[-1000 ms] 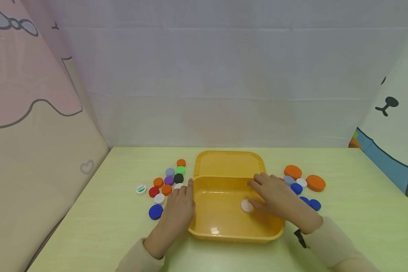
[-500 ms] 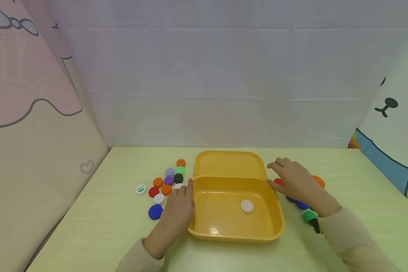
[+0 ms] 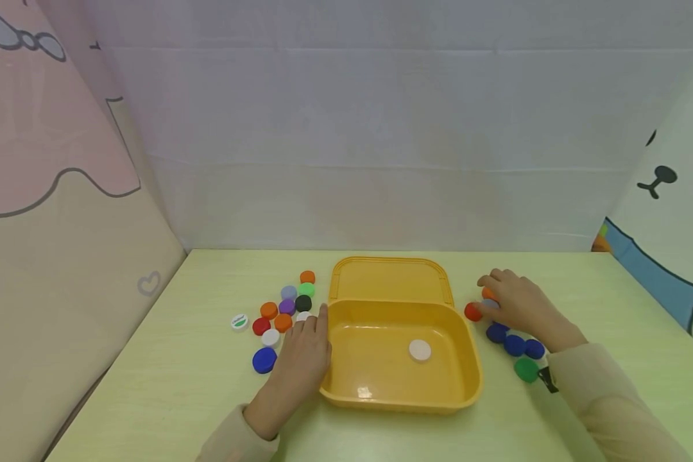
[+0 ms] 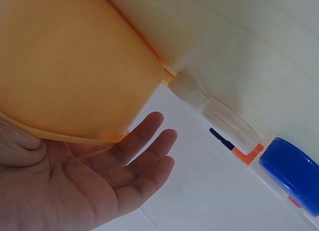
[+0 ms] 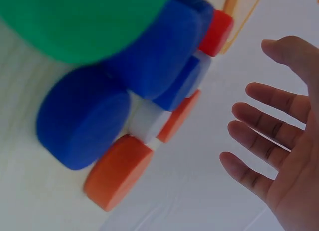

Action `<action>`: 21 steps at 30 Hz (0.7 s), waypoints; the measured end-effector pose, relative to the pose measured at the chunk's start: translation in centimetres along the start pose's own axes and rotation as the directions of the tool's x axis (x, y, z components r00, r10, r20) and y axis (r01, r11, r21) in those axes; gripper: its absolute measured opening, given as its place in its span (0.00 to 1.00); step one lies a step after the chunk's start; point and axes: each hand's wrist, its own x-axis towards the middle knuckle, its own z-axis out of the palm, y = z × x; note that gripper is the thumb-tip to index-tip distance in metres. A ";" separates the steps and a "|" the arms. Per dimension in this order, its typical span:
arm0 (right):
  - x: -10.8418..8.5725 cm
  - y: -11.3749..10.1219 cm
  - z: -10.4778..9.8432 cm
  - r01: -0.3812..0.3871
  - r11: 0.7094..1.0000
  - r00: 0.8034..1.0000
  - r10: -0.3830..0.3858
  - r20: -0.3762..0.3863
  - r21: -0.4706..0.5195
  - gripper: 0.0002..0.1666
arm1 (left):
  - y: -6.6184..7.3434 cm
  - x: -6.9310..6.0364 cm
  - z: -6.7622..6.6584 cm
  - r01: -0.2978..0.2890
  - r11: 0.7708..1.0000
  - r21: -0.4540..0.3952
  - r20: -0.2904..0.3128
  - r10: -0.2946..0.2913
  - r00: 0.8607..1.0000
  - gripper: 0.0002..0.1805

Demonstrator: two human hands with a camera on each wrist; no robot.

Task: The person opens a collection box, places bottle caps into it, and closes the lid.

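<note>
My left hand point(image 3: 306, 353) rests against the left side of a yellow plastic box point(image 3: 401, 405), its index finger along the rim. In the left wrist view its other fingers point(image 4: 149, 176) extend loosely, holding nothing. A cream bottle cap point(image 3: 419, 350) lies flat on the box's floor, right of centre. My right hand point(image 3: 516, 305) hovers over the right-hand group of caps, fingers spread and apart from them in the right wrist view. Around it are a red cap point(image 3: 473, 312), an orange cap point(image 5: 118, 172), several blue caps point(image 3: 514, 345) and a green cap point(image 3: 526, 369).
Left of the box lie several caps, among them a blue cap point(image 3: 264, 360), a black cap point(image 3: 303, 303) and a white printed cap point(image 3: 239, 322). A yellow lid point(image 3: 389, 279) lies behind the box. Cloth walls point(image 3: 381, 128) border the pale table point(image 3: 167, 385).
My right hand has withdrawn from inside the box and moved right over the caps, leaving the cream cap on the box floor. My left hand has stayed at the rim.
</note>
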 end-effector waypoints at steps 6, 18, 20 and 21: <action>0.0 0.5 0.8 -0.028 1.000 0.997 0.027 0.069 0.008 0.21 | 0.0 0.0 0.0 0.001 1.000 -0.006 0.002 -0.001 1.000 0.30; 0.1 0.5 1.9 0.006 1.000 0.998 -0.005 0.069 -0.004 0.19 | 0.0 0.1 0.0 0.014 1.000 -0.020 0.019 -0.014 1.000 0.30; 0.1 0.4 2.0 0.012 1.000 0.997 -0.011 0.075 -0.008 0.18 | 0.0 0.1 0.0 0.016 1.000 -0.017 0.020 -0.015 1.000 0.30; 0.1 0.4 2.1 0.015 1.000 0.997 -0.014 0.077 -0.010 0.18 | 0.0 0.1 0.0 0.016 1.000 -0.015 0.021 -0.016 1.000 0.30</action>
